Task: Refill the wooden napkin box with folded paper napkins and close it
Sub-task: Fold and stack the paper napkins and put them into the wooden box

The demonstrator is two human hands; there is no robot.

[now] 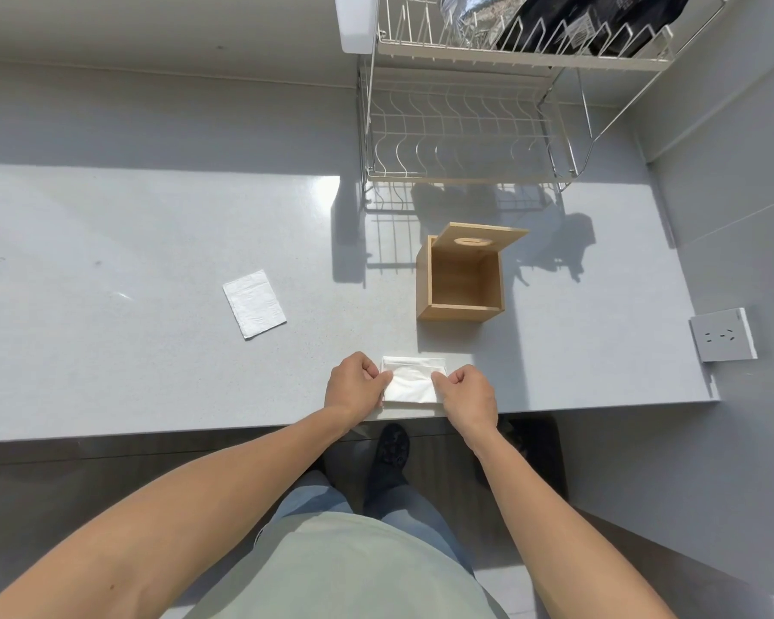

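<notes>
A wooden napkin box stands open on the grey counter, with nothing visible inside it. Its lid, with an oval slot, lies tilted across the far rim. Near the counter's front edge lies a white paper napkin, partly folded. My left hand pinches its left edge and my right hand pinches its right edge. A second folded white napkin lies flat on the counter to the left, apart from both hands.
A two-tier white wire dish rack stands behind the box, with dark bags on its upper tier. A grey socket plate sits on the right wall. The counter's front edge runs just below my hands.
</notes>
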